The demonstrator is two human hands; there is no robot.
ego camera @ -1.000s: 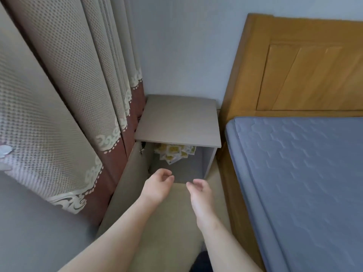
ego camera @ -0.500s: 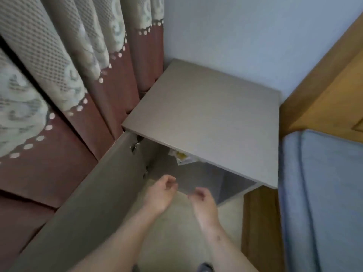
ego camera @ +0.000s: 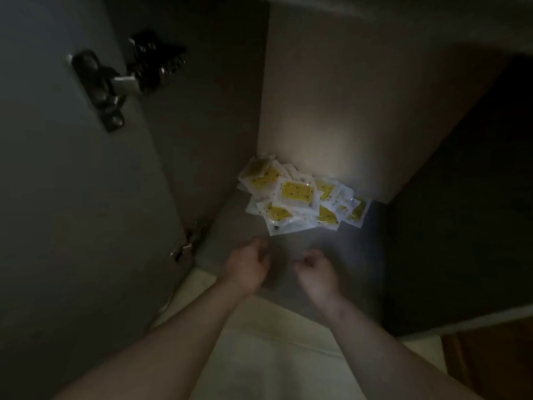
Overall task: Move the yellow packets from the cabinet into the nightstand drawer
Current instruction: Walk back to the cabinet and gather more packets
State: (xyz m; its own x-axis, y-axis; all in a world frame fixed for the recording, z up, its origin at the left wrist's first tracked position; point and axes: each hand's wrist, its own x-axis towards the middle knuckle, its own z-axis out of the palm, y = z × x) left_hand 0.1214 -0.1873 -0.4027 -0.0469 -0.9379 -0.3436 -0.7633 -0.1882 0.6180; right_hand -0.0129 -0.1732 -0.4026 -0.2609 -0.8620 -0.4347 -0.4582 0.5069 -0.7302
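Observation:
Several yellow packets (ego camera: pixel 297 197) in clear wrappers lie in a loose pile at the back of the dim cabinet floor (ego camera: pixel 326 255), against the rear wall. My left hand (ego camera: pixel 248 265) and my right hand (ego camera: pixel 315 272) hover side by side just inside the cabinet's front edge, a short way in front of the pile. Both hands have loosely curled fingers and hold nothing. Neither hand touches the packets. No drawer is in view.
The open cabinet door (ego camera: pixel 72 226) stands at the left, with a metal hinge (ego camera: pixel 115 82) high up and another hinge (ego camera: pixel 187 243) lower down. The cabinet's right wall (ego camera: pixel 461 197) is dark. Pale floor (ego camera: pixel 274 356) lies under my forearms.
The view has dropped from above the nightstand top to inside the cabinet, so the whole packet pile shows. Both hands have moved forward past the cabinet's front edge.

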